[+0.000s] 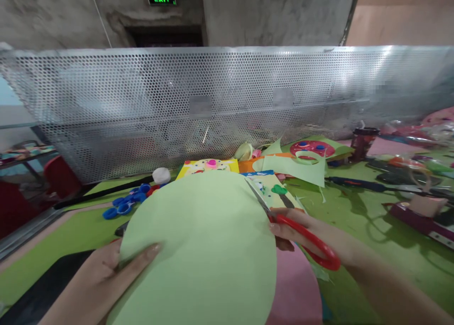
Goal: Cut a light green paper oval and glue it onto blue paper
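My left hand (106, 275) grips the lower left edge of a large round light green paper sheet (202, 249), thumb on top. My right hand (319, 242) is closed round red-handled scissors (301, 235), whose blades (257, 197) meet the sheet's upper right edge. A pink sheet (296, 292) lies under the green one, on the green table (358, 221).
Blue bottle caps (126, 204) and a white ball (161, 175) lie at the back left. A yellow craft card (209, 165), green paper scraps (298, 166), a red disc (312, 148) and a dark cup (363, 143) sit behind. A perforated metal screen (227, 102) bounds the table.
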### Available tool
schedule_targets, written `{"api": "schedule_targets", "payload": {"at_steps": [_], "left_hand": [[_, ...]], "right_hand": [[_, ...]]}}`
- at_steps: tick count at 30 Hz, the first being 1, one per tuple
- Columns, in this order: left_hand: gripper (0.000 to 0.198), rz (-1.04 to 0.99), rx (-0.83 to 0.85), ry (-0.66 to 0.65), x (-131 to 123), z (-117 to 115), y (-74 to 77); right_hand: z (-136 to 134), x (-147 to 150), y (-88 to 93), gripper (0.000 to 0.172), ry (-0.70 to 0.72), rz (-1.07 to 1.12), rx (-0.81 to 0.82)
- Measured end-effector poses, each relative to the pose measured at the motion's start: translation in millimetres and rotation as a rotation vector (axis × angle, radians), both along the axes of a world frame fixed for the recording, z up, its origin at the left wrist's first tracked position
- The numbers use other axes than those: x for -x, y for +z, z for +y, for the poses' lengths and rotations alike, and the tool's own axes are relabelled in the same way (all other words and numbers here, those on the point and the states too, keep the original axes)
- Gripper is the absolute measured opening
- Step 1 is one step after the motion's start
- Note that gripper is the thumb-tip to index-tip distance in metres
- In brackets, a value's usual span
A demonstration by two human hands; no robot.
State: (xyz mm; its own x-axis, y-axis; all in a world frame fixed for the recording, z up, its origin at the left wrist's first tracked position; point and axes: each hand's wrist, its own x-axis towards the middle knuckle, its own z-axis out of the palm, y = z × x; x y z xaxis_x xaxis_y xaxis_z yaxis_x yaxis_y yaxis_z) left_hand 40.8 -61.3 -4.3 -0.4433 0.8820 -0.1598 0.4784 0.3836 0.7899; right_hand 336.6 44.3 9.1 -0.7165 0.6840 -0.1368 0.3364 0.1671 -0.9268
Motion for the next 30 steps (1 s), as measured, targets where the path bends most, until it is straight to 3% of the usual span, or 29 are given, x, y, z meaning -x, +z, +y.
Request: {"api": "schedule_targets", "payload": {"at_steps": [3, 8, 14, 17, 23, 30], "left_hand": [[0.037, -0.08, 0.034, -0.088, 11.4, 3.3, -2.8], [0.041, -0.294, 0.122, -0.055, 9.6, 3.7, 0.5], [0.048, -0.316, 0.067, 0.101, -9.9, -4.0, 11.5], [0.047, -0.249, 0.055, 0.095, -14.0, -5.0, 12.3], [0.046, -0.316, 0.044, 0.091, -13.0, -5.3, 9.4], [0.047, -0.17, 0.045, 0.043, -8.8, -6.1, 5.9]], "right_hand": [[-0.9, -1.3, -0.4, 0.031, -0.001, 0.016, 0.023], [0.0, -5.3, -4.1, 0.027, 0.195, 0.027, -0.094], [-1.8, -1.6, 6.3, 0.011, 0.1, -0.036, -0.063], [-3.4, 0.1, 9.2, 0.011, 0.054, -0.022, -0.063], [-2.5, -1.6, 2.7, 0.023, -0.015, -0.065, -0.062], [-2.4, -0.9, 0.2, 0.017, -0.052, -0.042, -0.055]]}}
